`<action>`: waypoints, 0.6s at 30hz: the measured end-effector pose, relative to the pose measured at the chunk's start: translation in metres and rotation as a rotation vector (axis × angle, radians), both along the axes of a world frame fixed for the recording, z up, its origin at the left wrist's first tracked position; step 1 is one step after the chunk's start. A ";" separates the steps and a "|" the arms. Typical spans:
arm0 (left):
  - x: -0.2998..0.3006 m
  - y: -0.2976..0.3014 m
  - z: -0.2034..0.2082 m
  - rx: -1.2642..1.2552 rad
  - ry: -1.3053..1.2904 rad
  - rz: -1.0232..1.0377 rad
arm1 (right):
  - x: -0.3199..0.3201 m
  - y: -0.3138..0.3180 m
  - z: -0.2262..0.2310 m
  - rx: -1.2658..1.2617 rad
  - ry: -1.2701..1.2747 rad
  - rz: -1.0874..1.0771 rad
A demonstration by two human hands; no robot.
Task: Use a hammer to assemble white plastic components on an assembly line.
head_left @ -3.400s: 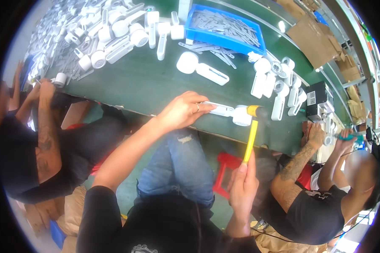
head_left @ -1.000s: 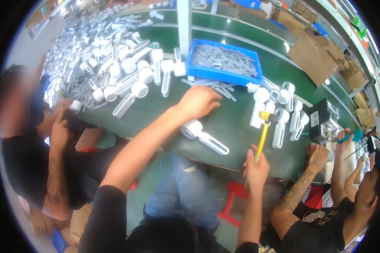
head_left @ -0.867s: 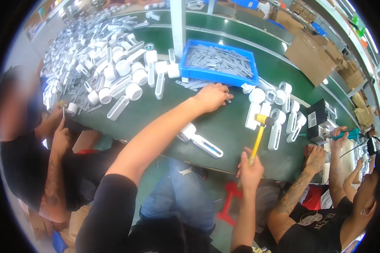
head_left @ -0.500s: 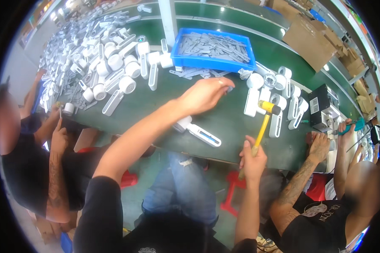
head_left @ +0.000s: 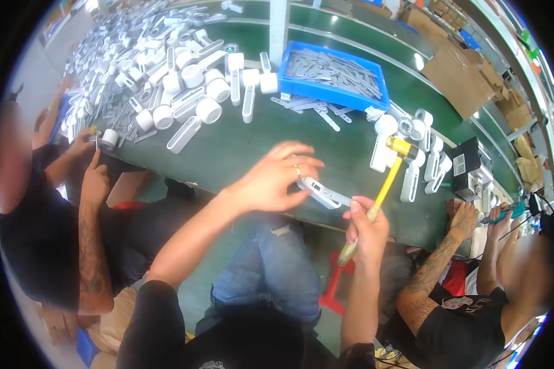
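Left hand grips the white handle (light, stiff, I'd guess; hold its edges), right hand a hammer.

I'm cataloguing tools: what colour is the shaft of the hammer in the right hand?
The shaft is bright yellow, best seen in the head view.

Open tabletop beyond left hand, tray blocking

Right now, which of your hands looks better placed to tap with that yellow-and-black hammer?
Probably the right hand: it grips the yellow-and-black hammer, whose head points away from the body. The left hand is occupied, holding the white slotted plastic handle.
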State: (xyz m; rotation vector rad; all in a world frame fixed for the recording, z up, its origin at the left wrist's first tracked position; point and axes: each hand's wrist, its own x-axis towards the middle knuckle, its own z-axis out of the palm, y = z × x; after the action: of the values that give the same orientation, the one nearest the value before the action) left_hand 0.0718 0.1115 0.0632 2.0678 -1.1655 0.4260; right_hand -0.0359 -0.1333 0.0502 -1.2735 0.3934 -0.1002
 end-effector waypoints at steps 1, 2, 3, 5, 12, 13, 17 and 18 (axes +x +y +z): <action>0.007 0.004 -0.007 -0.006 0.001 0.005 | 0.000 0.001 -0.004 -0.026 -0.011 -0.023; 0.014 0.008 -0.020 0.077 0.001 0.011 | 0.003 0.004 -0.008 -0.065 -0.008 -0.023; 0.018 0.009 -0.032 0.161 0.001 0.016 | 0.006 0.009 -0.011 -0.103 -0.005 -0.024; 0.014 0.007 -0.042 0.113 0.105 0.024 | 0.016 0.019 -0.015 -0.195 -0.011 -0.020; 0.004 0.001 -0.044 0.022 0.203 0.124 | 0.029 0.015 -0.017 -0.407 0.022 0.071; 0.005 0.002 -0.047 -0.009 0.186 0.111 | 0.029 0.013 -0.016 -0.406 0.037 0.098; 0.008 0.003 -0.053 -0.007 0.042 0.034 | 0.036 0.010 -0.012 -0.416 0.105 0.143; 0.010 0.003 -0.051 -0.009 0.046 0.012 | 0.038 0.008 -0.008 -0.385 0.116 0.167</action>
State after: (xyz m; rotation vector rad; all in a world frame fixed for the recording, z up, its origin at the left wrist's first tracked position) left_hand 0.0814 0.1150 0.0118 2.0675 -1.1227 0.3863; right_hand 0.0021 -0.1252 0.0423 -1.6929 0.3758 0.0425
